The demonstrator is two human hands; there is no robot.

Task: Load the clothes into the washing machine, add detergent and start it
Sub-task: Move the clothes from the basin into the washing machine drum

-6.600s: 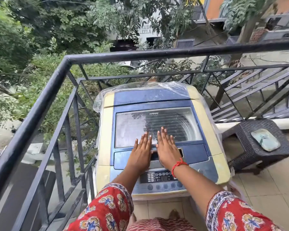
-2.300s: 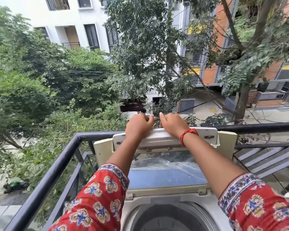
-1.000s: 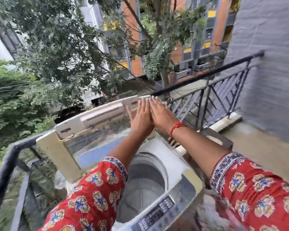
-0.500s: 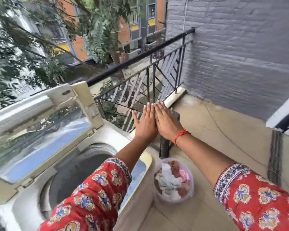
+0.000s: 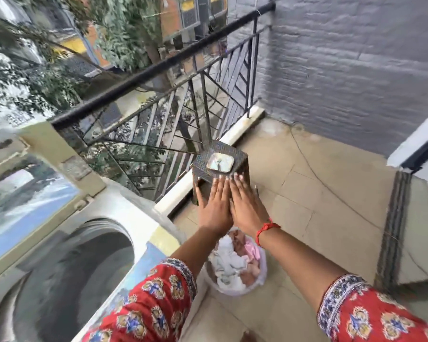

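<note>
The left hand and right hand are stretched out flat side by side, fingers spread, holding nothing; below them on the floor the basket of clothes stands just beside the washing machine, whose lid is raised.

You can read nothing here; the sticker on the raised lid of the washing machine is blurred beyond reading; faint lettering beyond the railing, left of the lid, is smeared too.
</note>
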